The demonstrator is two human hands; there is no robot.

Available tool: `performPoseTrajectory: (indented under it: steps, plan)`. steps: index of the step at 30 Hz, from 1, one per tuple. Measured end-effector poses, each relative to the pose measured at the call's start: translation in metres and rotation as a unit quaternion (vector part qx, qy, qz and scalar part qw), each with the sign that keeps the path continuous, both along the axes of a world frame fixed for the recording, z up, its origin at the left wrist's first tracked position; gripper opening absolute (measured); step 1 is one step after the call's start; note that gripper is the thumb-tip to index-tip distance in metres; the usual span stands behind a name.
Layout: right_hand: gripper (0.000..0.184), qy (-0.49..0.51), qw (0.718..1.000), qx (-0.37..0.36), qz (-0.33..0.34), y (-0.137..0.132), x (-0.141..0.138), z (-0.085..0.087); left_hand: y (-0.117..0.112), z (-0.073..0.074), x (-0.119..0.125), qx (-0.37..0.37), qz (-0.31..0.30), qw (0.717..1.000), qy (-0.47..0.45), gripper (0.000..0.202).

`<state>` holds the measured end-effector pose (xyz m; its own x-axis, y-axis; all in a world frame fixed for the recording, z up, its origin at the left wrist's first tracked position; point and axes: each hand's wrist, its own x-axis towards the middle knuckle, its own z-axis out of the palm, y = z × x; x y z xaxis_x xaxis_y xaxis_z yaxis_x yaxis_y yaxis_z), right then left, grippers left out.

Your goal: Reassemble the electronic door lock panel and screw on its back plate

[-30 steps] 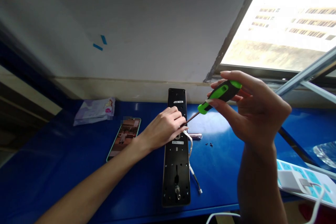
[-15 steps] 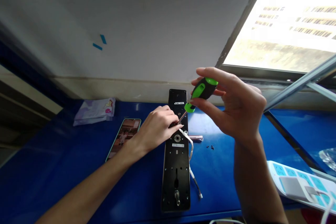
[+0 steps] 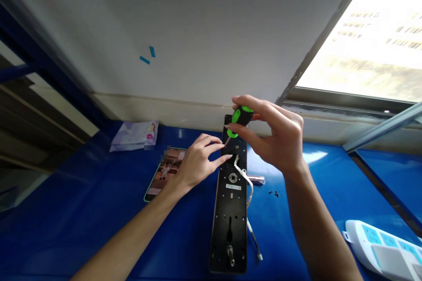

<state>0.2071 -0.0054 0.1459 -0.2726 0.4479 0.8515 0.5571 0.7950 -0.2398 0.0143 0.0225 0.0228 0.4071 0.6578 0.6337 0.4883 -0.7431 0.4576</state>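
Observation:
A long black lock panel (image 3: 230, 210) lies on the blue table (image 3: 82, 210), running away from me. My right hand (image 3: 273, 138) is closed around a green-and-black screwdriver (image 3: 240, 119), held nearly upright with its tip down on the upper part of the panel. My left hand (image 3: 201, 160) rests at the panel's left edge, fingers pinched near the screwdriver tip; whether they hold anything is hidden. A white cable (image 3: 248, 189) trails from the panel to the right.
A phone (image 3: 165, 172) lies left of the panel and a purple packet (image 3: 135, 134) sits by the wall. A small metal cylinder (image 3: 257, 180) and tiny dark screws (image 3: 273, 193) lie right of the panel. A white power strip (image 3: 382, 246) sits at the lower right.
My right hand has swung the screwdriver from a slanted hold to nearly upright over the panel's upper part. The view has shifted, so everything sits further right and lower.

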Motion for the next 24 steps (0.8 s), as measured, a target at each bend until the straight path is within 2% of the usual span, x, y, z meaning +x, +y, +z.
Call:
performPoseTrajectory:
  steps: [9, 13, 16, 18, 22, 24]
  plan:
    - [0.039, -0.015, 1.0, 0.013, -0.002, 0.0, 0.0, -0.004, 0.002, -0.008, 0.001, -0.015, 0.015, 1.0, -0.01, 0.023]
    - [0.039, -0.024, 0.999, 0.021, -0.001, 0.006, 0.0, -0.009, -0.001, -0.013, 0.003, -0.036, 0.024, 0.998, -0.054, 0.023]
    - [0.039, -0.013, 0.999, 0.037, -0.023, 0.009, 0.001, -0.012, -0.004, -0.021, 0.008, -0.112, 0.038, 0.986, -0.121, 0.03]
    - [0.041, -0.008, 0.999, 0.015, -0.029, 0.009, 0.001, -0.011, -0.006, -0.026, 0.011, -0.191, 0.02, 0.967, -0.169, 0.042]
    - [0.041, 0.028, 0.996, -0.073, 0.047, 0.008, -0.001, -0.008, -0.007, -0.035, 0.017, -0.3, -0.026, 0.922, -0.243, 0.054]
    - [0.034, 0.064, 0.996, -0.054, 0.033, 0.011, -0.003, -0.009, -0.007, -0.038, 0.018, -0.319, -0.026, 0.909, -0.265, 0.055]
